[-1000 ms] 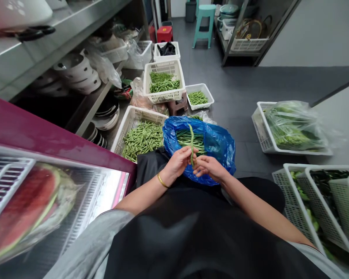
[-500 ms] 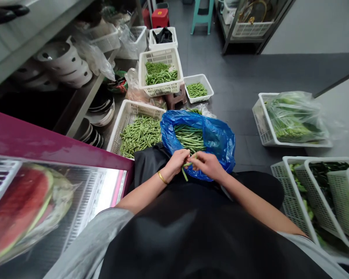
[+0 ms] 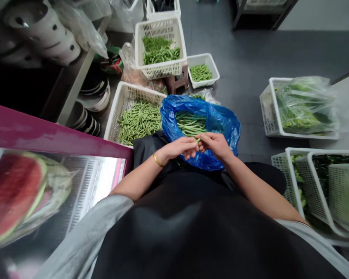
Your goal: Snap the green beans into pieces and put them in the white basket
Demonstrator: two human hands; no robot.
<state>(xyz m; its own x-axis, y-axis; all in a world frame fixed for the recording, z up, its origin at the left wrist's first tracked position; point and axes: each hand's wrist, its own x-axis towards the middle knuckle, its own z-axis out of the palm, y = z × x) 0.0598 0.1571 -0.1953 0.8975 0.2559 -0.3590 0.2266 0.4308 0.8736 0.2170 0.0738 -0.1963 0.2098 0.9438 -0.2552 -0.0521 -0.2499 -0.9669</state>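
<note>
My left hand, with a gold bangle at the wrist, is closed with its thumb against its fingers. My right hand meets it fingertip to fingertip in a pinch. A short bit of green bean shows between the two hands; the rest of it is hidden by my fingers. Just beyond them lies an open blue plastic bag on my lap, holding long green beans. At the left, touching the bag, a white basket holds many short bean pieces.
Ahead, a white basket of greens sits on a brown stool, beside a small white tray of beans. Bagged vegetables and several upright baskets stand right. A cooler with cut watermelon is left.
My hands have moved slightly up and closer together. The bean end that hung below my fingers no longer shows. The camera view has tipped downward.
</note>
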